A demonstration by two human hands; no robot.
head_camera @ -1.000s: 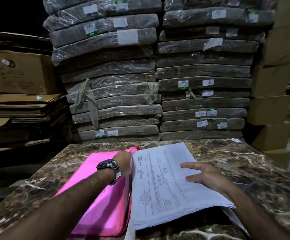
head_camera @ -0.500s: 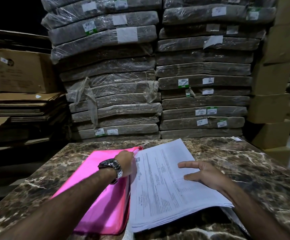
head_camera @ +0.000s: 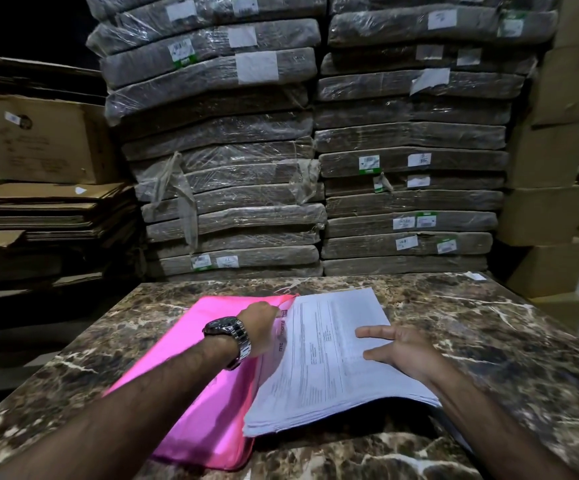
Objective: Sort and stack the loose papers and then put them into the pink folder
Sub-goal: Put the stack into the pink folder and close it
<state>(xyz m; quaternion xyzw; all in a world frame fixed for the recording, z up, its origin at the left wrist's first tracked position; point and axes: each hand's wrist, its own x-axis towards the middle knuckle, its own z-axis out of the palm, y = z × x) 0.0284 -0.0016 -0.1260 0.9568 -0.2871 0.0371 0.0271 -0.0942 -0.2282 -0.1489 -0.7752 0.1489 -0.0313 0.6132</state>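
Note:
A pink folder (head_camera: 191, 382) lies on the marble table, left of centre. A stack of white printed papers (head_camera: 319, 368) lies to its right, with its left edge reaching into the folder's open side. My left hand (head_camera: 260, 327), with a metal watch on the wrist, grips the folder's upper flap at that edge; its fingers are hidden under the flap and the paper. My right hand (head_camera: 399, 351) rests on top of the stack with its fingers spread flat.
The brown marble table (head_camera: 489, 341) ends close behind the folder. Two tall stacks of plastic-wrapped bundles (head_camera: 315, 150) rise right behind it. Flattened cardboard and a box (head_camera: 39, 168) stand at the left, more cartons (head_camera: 551, 202) at the right.
The paper stack has slid left, further into the folder's opening. My right hand moved left with it. My left hand stays on the folder's flap.

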